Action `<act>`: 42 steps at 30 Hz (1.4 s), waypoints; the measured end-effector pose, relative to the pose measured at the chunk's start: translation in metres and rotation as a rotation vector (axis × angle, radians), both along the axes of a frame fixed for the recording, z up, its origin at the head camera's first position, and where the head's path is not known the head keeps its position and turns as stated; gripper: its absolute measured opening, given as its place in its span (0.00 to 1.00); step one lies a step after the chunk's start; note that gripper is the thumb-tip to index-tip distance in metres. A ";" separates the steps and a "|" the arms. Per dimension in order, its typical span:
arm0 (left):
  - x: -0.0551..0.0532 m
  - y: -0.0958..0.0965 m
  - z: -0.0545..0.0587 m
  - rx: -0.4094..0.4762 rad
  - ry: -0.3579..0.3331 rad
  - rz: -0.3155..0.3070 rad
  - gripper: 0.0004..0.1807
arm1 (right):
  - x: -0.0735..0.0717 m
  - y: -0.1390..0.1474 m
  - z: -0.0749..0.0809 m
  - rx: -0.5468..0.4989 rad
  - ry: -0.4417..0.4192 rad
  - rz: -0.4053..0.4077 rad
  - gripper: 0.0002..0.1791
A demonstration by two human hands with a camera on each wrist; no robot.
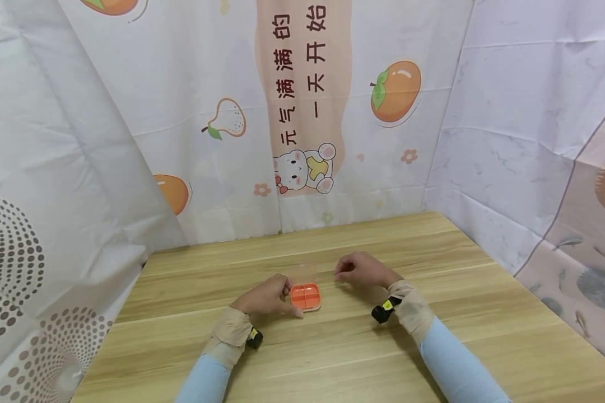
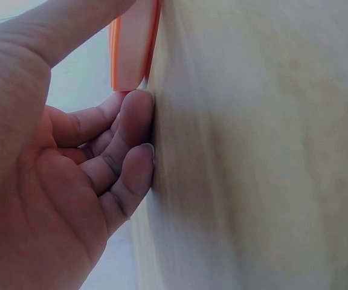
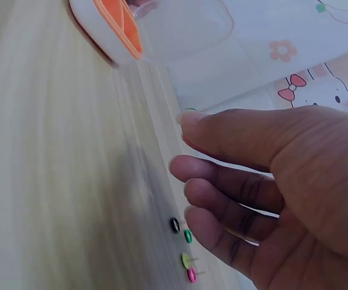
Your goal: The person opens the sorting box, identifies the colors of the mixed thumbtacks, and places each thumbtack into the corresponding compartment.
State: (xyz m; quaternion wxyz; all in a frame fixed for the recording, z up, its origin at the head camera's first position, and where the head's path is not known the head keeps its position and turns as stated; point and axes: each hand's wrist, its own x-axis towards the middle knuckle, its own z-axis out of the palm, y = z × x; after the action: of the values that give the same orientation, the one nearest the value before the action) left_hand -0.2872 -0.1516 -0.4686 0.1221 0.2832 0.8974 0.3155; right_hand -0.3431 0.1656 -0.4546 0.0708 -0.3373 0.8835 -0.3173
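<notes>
A small orange and white box (image 1: 305, 296) with divided compartments lies on the table, its clear lid (image 1: 303, 273) swung up at the back. My left hand (image 1: 266, 296) holds the box at its left side, thumb by the front edge and fingers around the rear corner. No contents show inside the compartments. To the right of the box, my right hand (image 1: 365, 270) hovers low over the table with loosely bent fingers and nothing between them. Several small coloured push pins, among them a black pin (image 3: 174, 225) and a pink pin (image 3: 191, 275), lie beside its fingertips in the right wrist view.
The wood-grain table (image 1: 333, 358) reaches back to a printed curtain (image 1: 222, 168) with fruit and a cartoon figure. More cloth hangs along the left and right sides.
</notes>
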 end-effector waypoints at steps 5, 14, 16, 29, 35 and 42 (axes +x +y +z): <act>0.000 0.000 0.000 -0.004 -0.001 0.004 0.33 | -0.002 0.009 0.003 -0.005 -0.009 -0.029 0.05; -0.002 -0.001 0.002 -0.013 0.009 0.016 0.33 | -0.008 0.022 0.006 0.002 -0.003 -0.060 0.06; -0.002 -0.001 0.001 -0.013 0.009 0.016 0.33 | -0.009 0.023 0.006 0.009 0.001 -0.061 0.06; 0.001 -0.001 0.002 -0.017 -0.006 0.021 0.33 | -0.014 0.028 -0.005 0.025 0.028 -0.150 0.03; 0.001 0.000 0.002 -0.013 -0.001 0.016 0.33 | -0.015 0.027 -0.009 0.025 0.060 -0.180 0.02; 0.001 0.000 0.001 -0.008 0.004 0.007 0.34 | -0.013 0.023 -0.013 0.058 0.096 -0.206 0.02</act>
State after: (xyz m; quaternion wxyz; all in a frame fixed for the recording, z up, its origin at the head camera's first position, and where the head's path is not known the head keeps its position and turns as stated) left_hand -0.2864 -0.1521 -0.4675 0.1204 0.2802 0.8999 0.3117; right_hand -0.3565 0.1881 -0.4675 0.0051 -0.2571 0.9247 -0.2808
